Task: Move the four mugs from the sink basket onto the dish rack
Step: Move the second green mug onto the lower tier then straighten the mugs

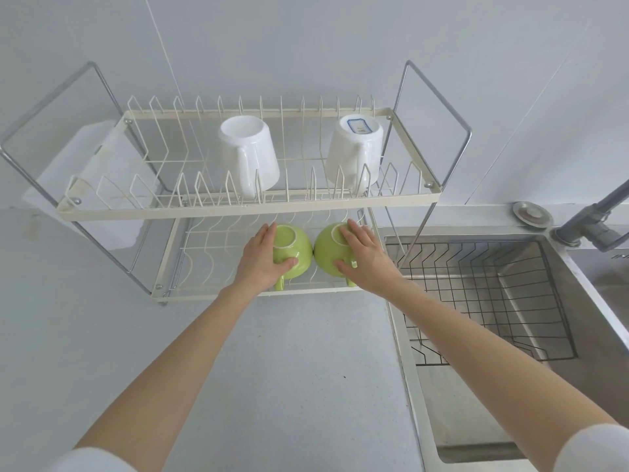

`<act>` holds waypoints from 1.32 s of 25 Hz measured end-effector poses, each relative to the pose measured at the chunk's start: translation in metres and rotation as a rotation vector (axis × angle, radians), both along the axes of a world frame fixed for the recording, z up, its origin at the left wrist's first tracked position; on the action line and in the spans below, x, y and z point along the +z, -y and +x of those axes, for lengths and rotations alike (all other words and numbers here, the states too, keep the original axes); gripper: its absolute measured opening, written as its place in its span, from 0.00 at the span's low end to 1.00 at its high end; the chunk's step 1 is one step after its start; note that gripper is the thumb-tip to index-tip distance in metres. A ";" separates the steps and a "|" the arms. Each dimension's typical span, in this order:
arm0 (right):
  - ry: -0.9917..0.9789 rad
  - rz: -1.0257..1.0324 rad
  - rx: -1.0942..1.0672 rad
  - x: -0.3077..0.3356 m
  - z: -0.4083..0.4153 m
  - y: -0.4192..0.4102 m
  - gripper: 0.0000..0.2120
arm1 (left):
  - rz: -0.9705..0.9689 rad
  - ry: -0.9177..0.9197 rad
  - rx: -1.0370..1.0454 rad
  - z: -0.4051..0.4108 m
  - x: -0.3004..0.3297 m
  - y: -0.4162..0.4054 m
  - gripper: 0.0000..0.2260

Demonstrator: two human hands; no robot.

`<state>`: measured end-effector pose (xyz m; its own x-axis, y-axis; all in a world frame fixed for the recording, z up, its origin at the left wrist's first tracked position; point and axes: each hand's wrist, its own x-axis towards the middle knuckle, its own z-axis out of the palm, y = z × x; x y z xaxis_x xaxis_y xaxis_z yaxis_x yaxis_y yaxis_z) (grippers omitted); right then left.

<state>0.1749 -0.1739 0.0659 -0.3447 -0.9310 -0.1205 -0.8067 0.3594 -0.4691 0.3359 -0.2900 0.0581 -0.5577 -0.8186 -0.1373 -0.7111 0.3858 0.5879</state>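
Observation:
Two white mugs, one [250,155] left of centre and one [354,148] to the right, stand upside down on the top shelf of the two-tier dish rack [238,207]. Two green mugs sit upside down side by side on the lower shelf. My left hand [262,258] grips the left green mug [296,248] from above. My right hand [364,257] grips the right green mug [328,250] the same way. Both handles point toward me. The dark wire sink basket [493,301] in the sink holds nothing.
The steel sink [578,335] lies to the right of the rack, with a grey faucet [592,223] at its far right corner. A white cutting board [92,172] leans on the wall behind the rack's left end. Pale countertop [289,369] spreads under my forearms.

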 end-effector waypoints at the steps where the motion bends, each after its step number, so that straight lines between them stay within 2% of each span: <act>1: 0.000 -0.004 -0.002 -0.001 0.001 -0.001 0.32 | 0.000 -0.002 0.000 0.000 0.000 -0.001 0.36; 23: 0.003 0.001 0.051 -0.006 -0.002 0.004 0.31 | -0.046 0.033 -0.011 0.008 0.004 0.004 0.36; 33: -0.121 0.049 0.094 -0.002 -0.002 0.005 0.31 | -0.008 0.083 -0.006 0.006 0.003 0.001 0.37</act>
<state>0.1728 -0.1794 0.0639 -0.2711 -0.9538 -0.1298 -0.8874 0.2998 -0.3500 0.3422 -0.2910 0.0616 -0.5499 -0.8164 -0.1764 -0.7546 0.3951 0.5238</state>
